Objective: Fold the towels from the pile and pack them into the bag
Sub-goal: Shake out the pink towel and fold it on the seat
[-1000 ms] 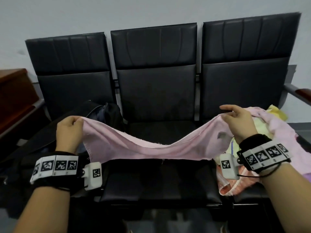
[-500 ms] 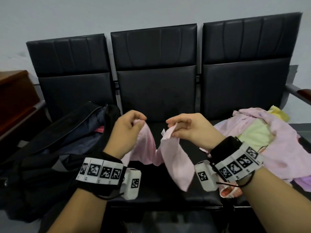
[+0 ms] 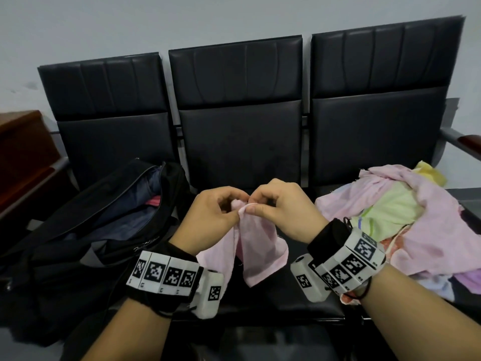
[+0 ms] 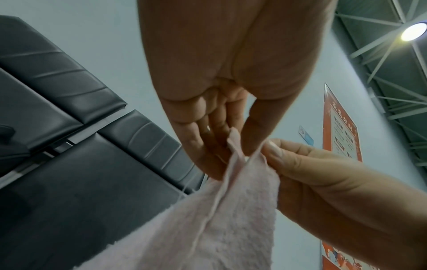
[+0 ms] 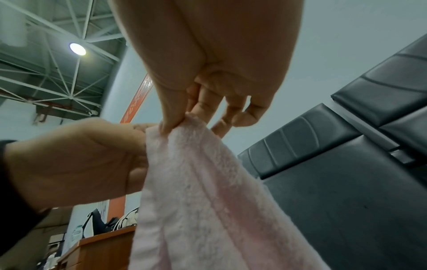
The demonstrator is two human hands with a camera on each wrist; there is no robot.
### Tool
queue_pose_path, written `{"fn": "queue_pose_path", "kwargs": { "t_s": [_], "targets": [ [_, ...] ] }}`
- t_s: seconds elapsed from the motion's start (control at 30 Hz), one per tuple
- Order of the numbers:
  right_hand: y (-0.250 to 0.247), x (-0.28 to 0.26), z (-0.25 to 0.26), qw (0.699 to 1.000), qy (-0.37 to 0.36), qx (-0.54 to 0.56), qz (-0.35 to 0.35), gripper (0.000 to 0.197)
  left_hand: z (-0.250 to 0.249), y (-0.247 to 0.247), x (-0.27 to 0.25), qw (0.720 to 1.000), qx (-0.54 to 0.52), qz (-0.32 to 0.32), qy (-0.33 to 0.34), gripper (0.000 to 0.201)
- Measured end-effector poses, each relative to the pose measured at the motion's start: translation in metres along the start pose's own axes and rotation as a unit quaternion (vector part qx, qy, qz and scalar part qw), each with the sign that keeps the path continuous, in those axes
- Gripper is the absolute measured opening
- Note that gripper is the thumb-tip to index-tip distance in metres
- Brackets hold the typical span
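Note:
A pale pink towel (image 3: 256, 246) hangs doubled over above the middle seat, its two top corners brought together. My left hand (image 3: 216, 214) pinches one corner and my right hand (image 3: 281, 209) pinches the other, thumbs touching. The left wrist view shows the left hand (image 4: 221, 142) with the pink towel (image 4: 231, 219) between thumb and fingers. The right wrist view shows the right hand (image 5: 184, 117) pinching the pink towel (image 5: 203, 191). An open black bag (image 3: 104, 230) lies on the left seat. The pile of towels (image 3: 395, 220) lies on the right seat.
A row of black padded chairs (image 3: 239, 142) stands against a grey wall. A brown wooden cabinet (image 3: 23, 155) stands at the far left. A wooden armrest (image 3: 468, 142) juts out at the right end.
My hands have come together from far apart, bringing the two corners of the pink towel to meet, so it now hangs folded in half.

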State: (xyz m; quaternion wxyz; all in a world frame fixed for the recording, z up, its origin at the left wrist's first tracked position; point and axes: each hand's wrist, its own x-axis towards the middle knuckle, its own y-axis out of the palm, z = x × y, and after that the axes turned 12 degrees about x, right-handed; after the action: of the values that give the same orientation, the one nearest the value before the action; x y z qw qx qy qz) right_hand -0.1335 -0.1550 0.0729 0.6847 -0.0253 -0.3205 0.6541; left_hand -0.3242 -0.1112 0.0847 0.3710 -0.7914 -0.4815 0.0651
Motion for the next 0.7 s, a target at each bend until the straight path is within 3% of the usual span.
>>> {"fn": "queue_pose_path", "kwargs": {
  "t_s": [0.2, 0.5, 0.6, 0.7],
  "targets": [
    [0.011, 0.003, -0.001, 0.999, 0.019, 0.045, -0.020, 0.013, -0.003, -0.004, -0.003, 1.000, -0.005, 0.027, 0.011, 0.024],
    [0.018, 0.007, -0.001, 0.997, 0.018, 0.057, -0.041, 0.014, 0.008, -0.002, -0.003, 0.995, 0.071, -0.049, 0.057, 0.019],
    [0.017, 0.006, -0.001, 0.999, -0.008, 0.040, -0.007, 0.015, 0.009, -0.002, -0.003, 0.986, 0.113, -0.091, 0.085, 0.018],
    [0.011, 0.005, -0.014, 0.997, -0.022, -0.034, 0.071, 0.023, 0.011, -0.006, -0.001, 0.976, 0.128, -0.141, 0.101, 0.024]
  ]
}}
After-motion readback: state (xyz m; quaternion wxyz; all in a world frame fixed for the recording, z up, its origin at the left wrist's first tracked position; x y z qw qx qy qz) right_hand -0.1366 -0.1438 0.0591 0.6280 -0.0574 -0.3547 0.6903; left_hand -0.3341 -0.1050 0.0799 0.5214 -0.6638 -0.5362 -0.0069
